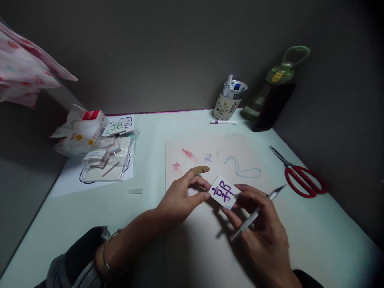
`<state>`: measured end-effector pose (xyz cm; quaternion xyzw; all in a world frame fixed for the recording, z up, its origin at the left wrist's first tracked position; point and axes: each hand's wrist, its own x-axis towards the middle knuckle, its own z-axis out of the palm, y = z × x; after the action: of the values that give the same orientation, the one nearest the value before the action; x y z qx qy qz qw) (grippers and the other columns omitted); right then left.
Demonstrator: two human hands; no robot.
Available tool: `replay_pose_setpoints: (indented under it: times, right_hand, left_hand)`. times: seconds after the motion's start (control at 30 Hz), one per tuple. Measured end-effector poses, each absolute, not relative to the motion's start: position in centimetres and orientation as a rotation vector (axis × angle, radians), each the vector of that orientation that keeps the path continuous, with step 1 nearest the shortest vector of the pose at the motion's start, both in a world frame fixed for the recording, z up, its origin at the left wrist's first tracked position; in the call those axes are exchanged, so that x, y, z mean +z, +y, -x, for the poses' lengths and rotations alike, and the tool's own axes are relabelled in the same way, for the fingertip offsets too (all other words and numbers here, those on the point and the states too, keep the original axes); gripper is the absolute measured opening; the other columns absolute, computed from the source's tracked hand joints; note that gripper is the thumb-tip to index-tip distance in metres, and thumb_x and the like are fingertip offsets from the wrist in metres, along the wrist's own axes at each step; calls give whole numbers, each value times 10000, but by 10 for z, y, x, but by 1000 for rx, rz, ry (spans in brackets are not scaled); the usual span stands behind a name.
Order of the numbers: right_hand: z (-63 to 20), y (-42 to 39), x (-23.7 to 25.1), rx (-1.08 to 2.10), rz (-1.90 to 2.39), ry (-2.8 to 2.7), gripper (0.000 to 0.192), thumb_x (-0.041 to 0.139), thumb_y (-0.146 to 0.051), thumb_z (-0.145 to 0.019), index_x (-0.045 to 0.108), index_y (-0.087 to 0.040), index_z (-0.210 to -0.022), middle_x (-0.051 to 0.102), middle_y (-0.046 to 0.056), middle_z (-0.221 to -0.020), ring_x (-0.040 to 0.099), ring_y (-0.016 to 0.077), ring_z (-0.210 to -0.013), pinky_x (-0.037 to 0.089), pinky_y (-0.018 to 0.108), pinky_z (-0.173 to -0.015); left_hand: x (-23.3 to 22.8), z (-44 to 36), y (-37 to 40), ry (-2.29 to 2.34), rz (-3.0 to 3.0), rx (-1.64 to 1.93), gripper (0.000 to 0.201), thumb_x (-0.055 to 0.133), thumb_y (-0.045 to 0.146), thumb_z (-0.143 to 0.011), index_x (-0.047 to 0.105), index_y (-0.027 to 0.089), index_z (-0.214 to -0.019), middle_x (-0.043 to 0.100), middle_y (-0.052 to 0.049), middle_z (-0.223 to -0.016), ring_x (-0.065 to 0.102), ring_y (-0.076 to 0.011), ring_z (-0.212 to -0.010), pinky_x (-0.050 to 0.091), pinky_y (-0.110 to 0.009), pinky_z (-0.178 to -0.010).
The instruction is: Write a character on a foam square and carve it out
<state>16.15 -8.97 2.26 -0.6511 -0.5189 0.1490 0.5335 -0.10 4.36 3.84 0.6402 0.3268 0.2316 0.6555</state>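
A small white rectangular block (221,192) with a purple hand-drawn character on its face is held tilted between my two hands. My left hand (181,196) pinches its left corner between thumb and fingers; the index finger has a tan bandage (200,170) around it. On the other side, my right hand (264,224) grips the block by its right edge. That same hand carries a craft knife (255,216) between its fingers, the dark blade pointing up and right. Beneath both hands lies a pale board (192,256) with red and blue marks and a blue outline.
Red-handled scissors (303,181) lie at the right. Behind stand a pen cup (227,105), a green bottle (261,96) and a dark upright object (274,108), with a white marker (225,122) in front. At left are a plastic bag of blocks (106,164), a white package (81,134) and a small translucent strip (135,191).
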Motion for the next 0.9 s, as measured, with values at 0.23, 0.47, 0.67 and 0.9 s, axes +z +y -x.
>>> replay_pose_setpoints:
  times: [0.23,0.47,0.67,0.9]
  right_hand:
    - [-164,-96,20,427,1650,-1309,374,706,-248,-880,554,-254,-1222,562,104,-1214,646,173,-817,601,374,-714]
    - [-170,-98,30,418,1856,-1425,204,593,-346,-954,566,-250,-1132,694,58,-934,714,209,-784,595,342,-642]
    - [-185,-99,42,351,1849,-1482,304,440,-332,-1022,557,-279,-1297,726,28,-901,721,177,-734,575,289,-626]
    - [-188,-83,49,608,1752,-1375,237,480,-321,-1017,711,-287,-978,697,13,-914,672,169,-824,541,267,-679]
  left_hand:
    - [37,1,47,721,-1535,463,502,613,228,-828,543,196,-1324,665,-66,-1040,627,-190,-904,517,-377,-896]
    - [26,2,53,747,-1994,469,550,575,157,-840,478,213,-1379,669,-66,-1098,619,-213,-889,525,-435,-887]
    - [19,2,44,725,-2304,600,902,895,290,-692,374,173,-1419,649,-98,-1135,577,-322,-1072,473,-537,-956]
    - [18,-8,29,805,-2364,574,1064,952,304,-580,353,108,-1437,620,-147,-1176,560,-345,-1119,369,-633,-1087]
